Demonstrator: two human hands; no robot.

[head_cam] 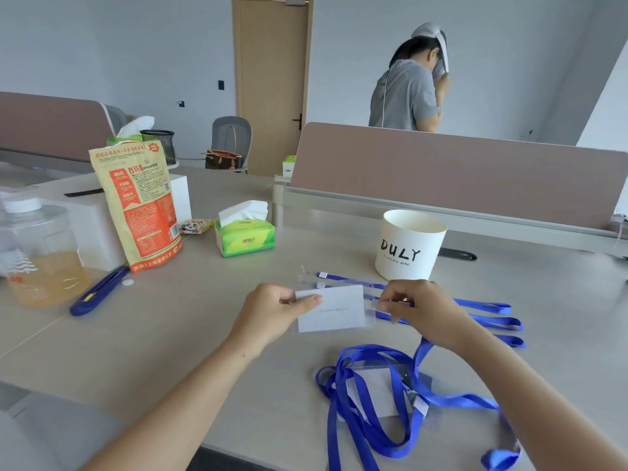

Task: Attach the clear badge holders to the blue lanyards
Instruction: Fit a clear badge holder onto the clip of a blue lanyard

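Observation:
My left hand (272, 311) pinches the left edge of a clear badge holder (334, 309) with a white card inside, held just above the table. My right hand (418, 309) pinches the clear strap end of a blue lanyard (424, 350) at the holder's right edge; the lanyard's band hangs down from under that hand. Several more blue lanyards (489, 321) lie side by side behind my right hand. Near the table's front edge lies another badge holder (380, 389) tangled in a blue lanyard (356, 413).
A white paper cup (409, 246) stands behind the lanyards. On the left are a green tissue pack (246, 234), an orange snack bag (142, 205), a jar of yellowish liquid (40, 256) and a blue utility knife (98, 290). A desk divider (458, 178) runs behind; a person stands beyond it.

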